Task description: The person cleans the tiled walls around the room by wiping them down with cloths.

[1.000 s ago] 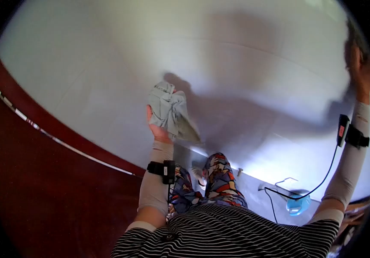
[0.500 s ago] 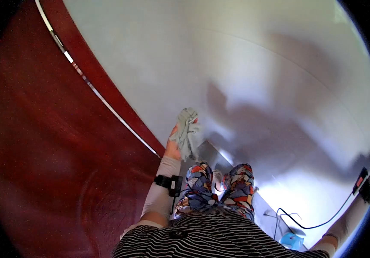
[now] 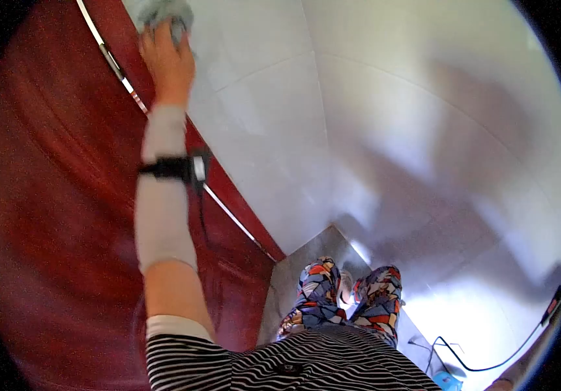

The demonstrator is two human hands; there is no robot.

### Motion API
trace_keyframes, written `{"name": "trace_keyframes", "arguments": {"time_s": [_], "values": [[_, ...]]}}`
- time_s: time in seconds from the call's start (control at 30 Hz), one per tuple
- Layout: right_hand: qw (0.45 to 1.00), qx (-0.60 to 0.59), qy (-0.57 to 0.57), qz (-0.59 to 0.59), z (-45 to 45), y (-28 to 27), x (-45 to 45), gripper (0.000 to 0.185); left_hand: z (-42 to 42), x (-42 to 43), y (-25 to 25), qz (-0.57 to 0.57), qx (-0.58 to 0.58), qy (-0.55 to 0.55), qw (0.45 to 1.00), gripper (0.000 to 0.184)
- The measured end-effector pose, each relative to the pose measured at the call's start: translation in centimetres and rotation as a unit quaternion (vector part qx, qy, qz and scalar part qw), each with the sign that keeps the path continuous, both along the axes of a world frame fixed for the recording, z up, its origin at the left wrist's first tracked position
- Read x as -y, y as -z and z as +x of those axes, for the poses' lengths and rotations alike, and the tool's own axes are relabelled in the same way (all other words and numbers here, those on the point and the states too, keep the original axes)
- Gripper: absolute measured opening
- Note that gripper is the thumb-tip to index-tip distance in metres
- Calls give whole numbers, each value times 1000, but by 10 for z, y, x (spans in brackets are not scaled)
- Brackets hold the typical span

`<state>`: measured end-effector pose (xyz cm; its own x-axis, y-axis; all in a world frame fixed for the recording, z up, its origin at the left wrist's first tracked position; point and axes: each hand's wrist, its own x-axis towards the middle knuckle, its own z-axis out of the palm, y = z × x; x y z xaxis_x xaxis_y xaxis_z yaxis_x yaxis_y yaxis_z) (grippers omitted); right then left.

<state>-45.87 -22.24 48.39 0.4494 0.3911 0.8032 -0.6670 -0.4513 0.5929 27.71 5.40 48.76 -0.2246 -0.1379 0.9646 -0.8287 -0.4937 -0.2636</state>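
A grey-green cloth (image 3: 165, 12) is bunched under the fingers of my left hand (image 3: 169, 68), at the top left. My left arm is stretched out, and the hand presses the cloth against the pale tiled wall (image 3: 261, 117), beside the edge of the dark red panel (image 3: 52, 215). The cloth is blurred and partly cut off by the top of the view. My right hand lies outside the view; only part of the right forearm shows at the lower right edge.
A light blue container (image 3: 446, 380) stands at the lower right, near a black cable (image 3: 482, 369). A white strip (image 3: 228, 212) runs along the red panel. Grey floor (image 3: 267, 319) shows beside my patterned trousers (image 3: 378, 303).
My left hand has moved up and to the left with the cloth, from near my knees to the wall by the red panel. The right hand has dropped out of view.
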Motion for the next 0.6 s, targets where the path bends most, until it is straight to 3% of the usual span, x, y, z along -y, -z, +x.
{"name": "trace_keyframes", "arguments": {"time_s": [0.03, 0.1, 0.2, 0.47, 0.53, 0.6], "values": [[1000, -1, 3, 2, 1, -1, 0, 47, 14, 3, -30, 7, 71, -61, 996, 39], [1000, -5, 12, 1, 2, -4, 1, 48, 21, 8, -70, 48, 47, -167, 984, 41], [1000, -6, 21, 0, 0, -3, 0, 48, 57, 2, -79, 103, -7, -215, 971, 42], [999, -10, 40, -6, -3, -2, 5, 50, 71, -13, 35, 119, 37, -281, 952, 30], [999, -8, 38, -2, -3, -1, 8, 50, 65, -13, 76, 154, -43, -315, 936, 26], [999, -7, 33, 1, -3, 0, 10, 50, 43, -15, 122, 136, -21, -242, 960, 20]]}}
